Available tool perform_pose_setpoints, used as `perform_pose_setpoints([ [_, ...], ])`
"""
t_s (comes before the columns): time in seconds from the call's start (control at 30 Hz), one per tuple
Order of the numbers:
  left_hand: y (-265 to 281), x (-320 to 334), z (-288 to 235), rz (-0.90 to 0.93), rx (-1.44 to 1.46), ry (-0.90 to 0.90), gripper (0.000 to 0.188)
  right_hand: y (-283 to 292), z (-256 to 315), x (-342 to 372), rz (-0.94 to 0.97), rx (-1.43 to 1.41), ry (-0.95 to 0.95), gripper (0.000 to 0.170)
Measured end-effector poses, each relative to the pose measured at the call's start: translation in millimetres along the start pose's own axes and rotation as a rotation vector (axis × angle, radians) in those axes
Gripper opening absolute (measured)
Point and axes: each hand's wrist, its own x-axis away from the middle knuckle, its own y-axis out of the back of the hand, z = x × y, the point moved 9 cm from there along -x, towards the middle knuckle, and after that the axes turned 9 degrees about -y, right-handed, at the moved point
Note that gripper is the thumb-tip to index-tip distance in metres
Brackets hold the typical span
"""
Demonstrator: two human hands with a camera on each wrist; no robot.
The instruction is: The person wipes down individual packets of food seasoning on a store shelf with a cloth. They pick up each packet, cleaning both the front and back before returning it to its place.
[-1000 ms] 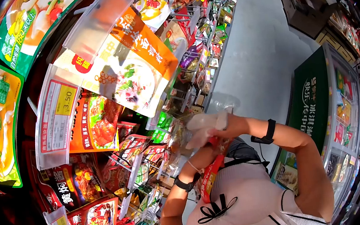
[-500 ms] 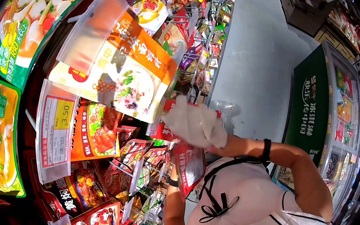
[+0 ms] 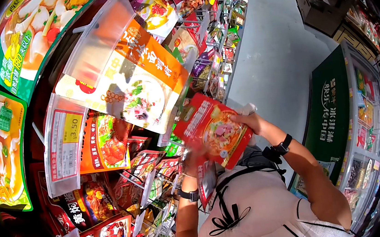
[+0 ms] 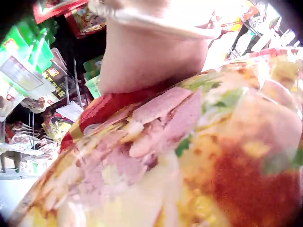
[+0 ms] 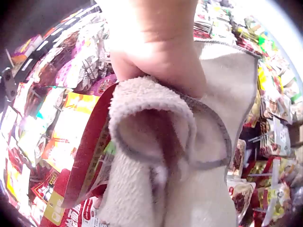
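My right hand pinches a red food packet with a soup bowl pictured on its front, its thumb over the edge. A cream fleecy cloth bunches under the same hand in the right wrist view and hides its fingers. My left hand is blurred at the lower left of that packet, beside a second red packet hanging below. Up close in the left wrist view, the soup picture on a packet covers my left fingers; only the hand's base shows above it.
Shelves of hanging packets crowd the left, with a clear price holder and a cream-and-orange packet jutting out near me. Grey floor runs along the aisle. A green-sided display freezer stands at the right.
The cloth was across both hands, then swept left over the packets; now it sits behind the right hand. The soup-picture packet has come into view, facing up between the hands.
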Motion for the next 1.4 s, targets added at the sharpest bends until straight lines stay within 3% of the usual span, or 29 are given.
perform_pose_setpoints([
  [0.07, -19, -11, -23, 0.013, 0.244, -0.033, 0.046, -5, 23, 7, 0.05, -0.125, 0.178, 0.036],
  [0.1, -25, -14, -33, 0.02, 0.365, -0.05, 0.047, 1, 23, 5, 0.034, -0.045, 0.176, 0.033],
  [0.2, -34, -13, -45, 0.003, 0.139, 0.026, 0.052, -44, 67, 50, -0.049, 0.901, 0.865, 0.027],
  [0.27, -41, -15, -39, 0.09, 0.029, 0.061, 0.051, -80, 43, 63, 0.021, 1.008, 0.755, 0.018],
  [0.33, -42, -16, -24, 0.087, 0.089, 0.12, 0.049, -100, 8, 50, 0.104, 1.279, 0.923, 0.015],
  [0.4, -40, -17, -10, 0.013, 0.18, 0.176, 0.048, -107, 3, 58, 0.068, 1.166, 0.957, 0.017],
  [0.43, -29, -20, -5, -0.031, 0.056, 0.16, 0.048, -111, 7, 63, 0.049, 1.109, 0.975, 0.019],
  [0.5, -11, -18, 7, -0.064, -0.106, 0.123, 0.044, -122, 22, 78, -0.104, 1.292, 1.03, 0.018],
  [0.57, 14, -12, 33, -0.05, -0.226, 0.134, 0.04, -118, 21, 80, -0.033, 1.205, 0.952, 0.02],
  [0.67, 5, 0, 23, -0.073, 0.067, 0.219, 0.033, -94, 6, 67, 0.234, 0.72, 0.665, 0.027],
  [0.73, -16, 3, -10, -0.099, 0.066, 0.132, 0.029, -78, 2, 56, 0.202, 0.473, 0.507, 0.033],
  [0.77, -29, 1, -28, -0.103, -0.102, 0.015, 0.029, -91, 26, 80, 0.152, 0.571, 0.648, 0.035],
  [0.87, -37, 2, -27, -0.086, -0.186, -0.08, 0.03, -103, 44, 82, -0.062, 0.974, 1.042, 0.036],
  [0.9, -43, 3, -30, -0.095, -0.116, -0.074, 0.031, -99, 49, 75, -0.09, 1.029, 0.911, 0.035],
  [1.0, -44, 7, -43, -0.172, -0.142, -0.051, 0.03, -88, 36, 48, 0.049, 0.755, 0.641, 0.037],
  [1.03, -31, 7, -38, -0.19, -0.293, -0.047, 0.03, -94, 34, 58, 0.004, 0.985, 0.705, 0.036],
  [1.07, -21, 9, -37, -0.208, -0.443, -0.039, 0.03, -108, 25, 69, 0.089, 1.021, 0.836, 0.037],
  [1.13, -32, 8, -73, -0.134, -0.989, -0.356, 0.027, -132, 3, 96, 0.266, 1.082, 1.098, 0.039],
  [1.17, -43, 10, -87, -0.088, -1.261, -0.517, 0.026, -128, -1, 86, 0.319, 1.018, 0.918, 0.042],
  [1.23, -19, 10, -54, -0.114, -0.9, -0.383, 0.028, -124, -12, 78, 0.409, 0.872, 0.559, 0.048],
  [1.27, -7, 12, -38, -0.146, -0.723, -0.323, 0.029, -121, -6, 76, 0.335, 0.938, 0.608, 0.049],
  [1.3, -13, 13, -40, -0.123, -0.584, -0.145, 0.031, -120, 4, 72, 0.263, 1.004, 0.657, 0.051],
  [1.37, -13, 18, -34, -0.127, -0.592, -0.049, 0.037, -119, 12, 54, 0.193, 1.006, 0.77, 0.053],
  [1.4, -18, 19, -39, -0.125, -0.639, -0.069, 0.04, -111, 10, 39, 0.144, 0.995, 0.651, 0.052],
])
